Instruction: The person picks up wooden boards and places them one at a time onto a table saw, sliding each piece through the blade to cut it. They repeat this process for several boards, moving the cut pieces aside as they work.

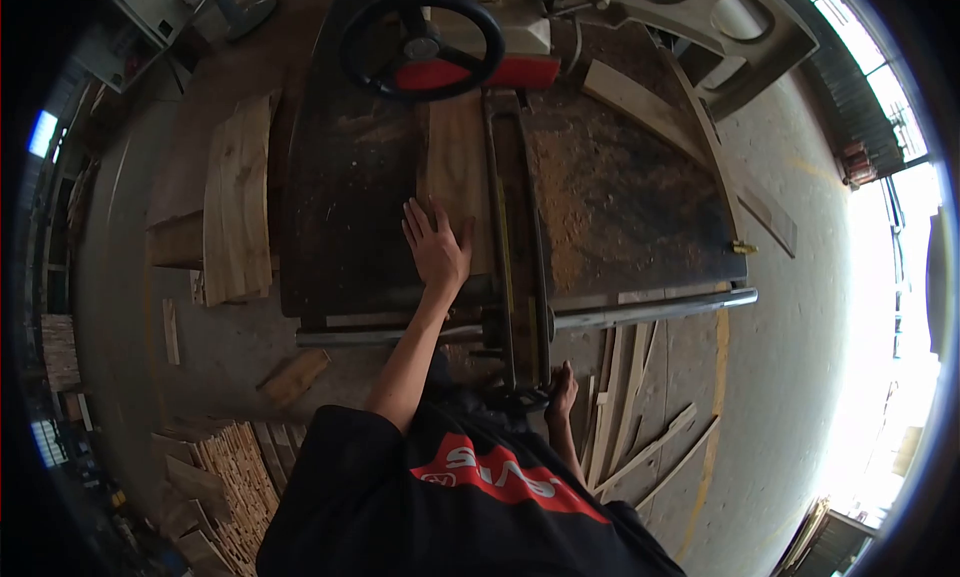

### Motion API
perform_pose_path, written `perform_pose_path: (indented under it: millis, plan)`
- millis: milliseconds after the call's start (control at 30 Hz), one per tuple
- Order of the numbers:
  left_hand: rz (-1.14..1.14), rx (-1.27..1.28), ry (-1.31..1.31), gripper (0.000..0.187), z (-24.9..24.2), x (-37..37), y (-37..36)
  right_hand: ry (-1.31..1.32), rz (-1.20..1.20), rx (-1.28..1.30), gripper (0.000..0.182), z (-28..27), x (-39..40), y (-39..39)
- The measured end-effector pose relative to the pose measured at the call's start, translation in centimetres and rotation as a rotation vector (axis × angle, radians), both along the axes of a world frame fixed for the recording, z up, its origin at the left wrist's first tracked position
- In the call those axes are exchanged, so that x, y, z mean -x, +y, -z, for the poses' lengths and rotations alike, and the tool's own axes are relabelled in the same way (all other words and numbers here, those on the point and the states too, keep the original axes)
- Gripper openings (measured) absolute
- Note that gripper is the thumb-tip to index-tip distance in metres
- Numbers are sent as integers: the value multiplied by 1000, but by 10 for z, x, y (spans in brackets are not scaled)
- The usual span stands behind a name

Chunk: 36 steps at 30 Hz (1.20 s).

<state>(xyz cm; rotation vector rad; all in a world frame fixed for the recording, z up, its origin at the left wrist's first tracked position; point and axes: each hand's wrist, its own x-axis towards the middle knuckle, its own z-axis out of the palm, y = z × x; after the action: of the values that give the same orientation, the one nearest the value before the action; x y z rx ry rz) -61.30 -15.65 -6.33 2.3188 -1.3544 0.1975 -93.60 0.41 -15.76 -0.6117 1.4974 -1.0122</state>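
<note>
My left hand (437,249) lies flat with fingers spread on a wooden board (456,147). The board rests on the dark machine table (350,197), alongside a long metal fence (541,247). Its far end reaches under a red guard (520,73) below a black handwheel (421,47). At the near end of the fence, my right hand (563,392) is low by my body with its fingers curled. What those fingers hold, if anything, is hidden.
Sawdust (560,197) covers the table right of the fence, where another plank (645,112) lies. A metal rail (655,309) crosses the front edge. A wide board (238,202) stands at left. Wood strips (625,397) and stacked offcuts (235,477) lie on the floor.
</note>
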Motion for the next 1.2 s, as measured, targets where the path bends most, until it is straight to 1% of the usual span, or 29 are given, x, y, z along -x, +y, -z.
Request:
perform_pose_path:
  millis: [133,167,267,300,333,367,400,433,467,500,567,633,667,700,767,800,867,933,1033,1133,1200]
  plan:
    - [-29,1,16,78,1,-19,-49,3,81,-41,56,1,-3,2]
    - [-33,18,27,78,3,-21,-55,77,86,-58,53,1,-1,2]
    - [-55,25,43,78,5,-29,-61,171,143,13,51,13,-1,8]
    - [-74,33,47,77,3,-32,-69,167,92,-61,50,31,15,10]
    - [-78,31,58,78,1,-33,-74,-44,198,-170,49,30,16,10]
    - [-73,33,67,80,-1,-36,-79,-9,182,-164,48,32,23,14]
    - [-55,88,109,82,-3,-39,-84,21,177,-149,48,36,23,13]
    - [-28,147,149,85,-2,-41,-89,-26,219,-166,48,24,10,7]
    - [6,204,191,87,-2,-49,-89,-69,267,-186,48,0,-3,5]
    - [72,266,313,90,-2,-65,-86,-112,316,-206,49,-29,-21,2]
    - [198,406,561,97,-6,-105,-79,-100,322,-215,49,-33,-26,0]
    - [108,489,217,99,-51,-173,-28,-56,288,-198,49,-18,-14,3]
    - [42,478,39,98,-67,-212,1,-35,274,-191,49,-11,-10,3]
    - [-82,404,11,100,-70,-247,31,-20,259,-187,49,-5,-6,3]
    - [-408,97,70,118,-59,-306,90,0,244,-171,49,0,-3,2]
    - [-613,-92,-147,125,-67,-327,115,5,236,-165,49,2,-2,0]
    - [-879,-322,59,133,-77,-368,152,14,227,-155,49,5,0,-1]
    - [-969,-300,243,135,-62,-407,186,17,211,-143,49,8,1,0]
    - [-940,-385,462,134,-43,-441,216,22,188,-121,49,12,3,1]
    - [-976,-282,448,125,-56,-435,221,24,161,-108,49,16,8,6]
    - [-887,-332,389,114,-34,-464,237,22,141,-98,49,19,12,8]
